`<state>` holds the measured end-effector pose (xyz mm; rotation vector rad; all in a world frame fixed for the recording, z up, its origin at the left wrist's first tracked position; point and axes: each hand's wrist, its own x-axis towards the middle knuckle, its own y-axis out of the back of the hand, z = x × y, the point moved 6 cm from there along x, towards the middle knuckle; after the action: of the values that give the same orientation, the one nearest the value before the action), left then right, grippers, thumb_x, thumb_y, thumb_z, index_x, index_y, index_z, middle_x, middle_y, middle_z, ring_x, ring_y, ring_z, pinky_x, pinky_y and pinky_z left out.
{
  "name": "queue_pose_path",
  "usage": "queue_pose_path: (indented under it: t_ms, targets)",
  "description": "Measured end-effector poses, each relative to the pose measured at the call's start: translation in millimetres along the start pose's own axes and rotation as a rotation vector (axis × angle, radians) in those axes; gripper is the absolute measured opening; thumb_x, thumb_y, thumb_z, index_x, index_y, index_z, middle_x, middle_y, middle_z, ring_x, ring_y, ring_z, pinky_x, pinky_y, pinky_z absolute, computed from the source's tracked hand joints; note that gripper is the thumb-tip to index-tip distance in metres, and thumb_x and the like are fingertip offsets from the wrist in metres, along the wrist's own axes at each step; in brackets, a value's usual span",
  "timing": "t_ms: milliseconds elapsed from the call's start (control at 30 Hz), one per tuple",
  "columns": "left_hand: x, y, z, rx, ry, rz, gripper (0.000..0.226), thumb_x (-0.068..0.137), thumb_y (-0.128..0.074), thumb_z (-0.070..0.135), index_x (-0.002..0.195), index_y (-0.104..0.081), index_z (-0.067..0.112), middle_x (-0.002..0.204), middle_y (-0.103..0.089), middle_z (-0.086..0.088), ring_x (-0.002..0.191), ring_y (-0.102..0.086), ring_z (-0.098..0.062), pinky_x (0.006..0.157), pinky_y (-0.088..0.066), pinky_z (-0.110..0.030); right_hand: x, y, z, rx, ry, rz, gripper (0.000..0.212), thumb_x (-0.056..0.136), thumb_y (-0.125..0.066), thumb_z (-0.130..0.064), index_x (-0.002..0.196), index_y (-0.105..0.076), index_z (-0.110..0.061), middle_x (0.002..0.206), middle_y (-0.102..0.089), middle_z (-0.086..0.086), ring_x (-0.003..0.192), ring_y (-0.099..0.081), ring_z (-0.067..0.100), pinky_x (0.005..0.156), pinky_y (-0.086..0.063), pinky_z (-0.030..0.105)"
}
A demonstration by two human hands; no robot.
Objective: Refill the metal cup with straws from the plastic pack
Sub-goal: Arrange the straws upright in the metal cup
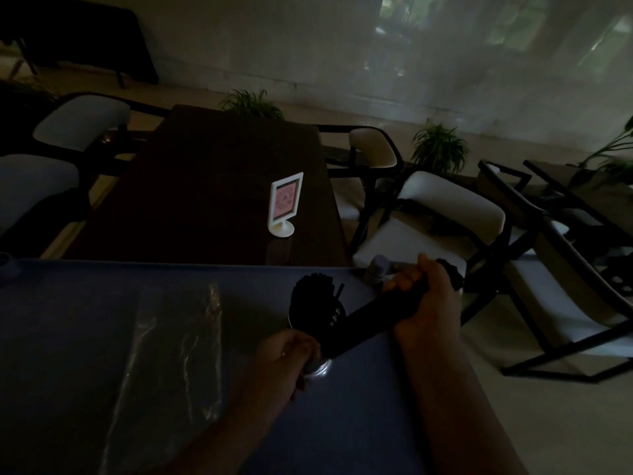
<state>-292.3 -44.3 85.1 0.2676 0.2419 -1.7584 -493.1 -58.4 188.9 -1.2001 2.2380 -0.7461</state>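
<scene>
Right hand: right hand [424, 296], lower right of centre, fist wrapped round a thick bundle of black straws [376, 317] slanting down toward the cup
Left hand: left hand [287, 351], lower centre, fingers curled about the base of the metal cup [317, 365], a ring on one finger
Metal cup: tilted, mouth toward the upper part of the frame; shiny rounded bottom glints beside the left fingers; perforated wall shows as a row of small holes; body mostly hidden in the gloom
Straws in cup: matte black cluster [313, 296] fanning out of the rim, one strand standing apart on the right
Plastic pack: clear, crinkled film [174, 341] lying flat, long and narrow, lower left of centre, creases catching faint light; apart from both hands
Table: smooth blue-grey top [68, 320] filling the lower frame
Sign stand: white plastic frame [286, 204] on a round foot, pink card inside, upright on the dark wooden table beyond, centre frame
Chair: white cushioned seat [424, 214] in a black frame, right of centre
</scene>
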Motion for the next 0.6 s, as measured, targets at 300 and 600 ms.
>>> queue_pose_path:
  t_ms: [300,600]
  targets:
    - [18.5,4.0,0.5,0.629,-0.477,-0.083,0.030,0.084,-0.059,0.011,0.111,-0.064,0.023,0.126,-0.049,0.015,0.100,-0.058,-0.001,0.089,-0.049,-0.022,46.9,15.4,40.6,-0.223,0.035,0.252,0.031,0.091,-0.057,-0.011,0.061,-0.048,-0.013,0.058,-0.047,0.003,0.049,-0.045,0.015,0.054,-0.041,0.031]
    - [20.8,9.0,-2.5,0.691,-0.551,-0.049,0.031,0.080,-0.061,0.007,0.108,-0.066,0.021,0.123,-0.053,0.011,0.109,-0.055,-0.005,0.093,-0.046,-0.020,30.8,4.4,55.8,-0.710,0.327,0.167,0.011,0.085,-0.066,-0.018,0.078,-0.061,-0.010,0.059,-0.066,-0.001,0.052,-0.064,0.008,0.051,-0.053,0.020]
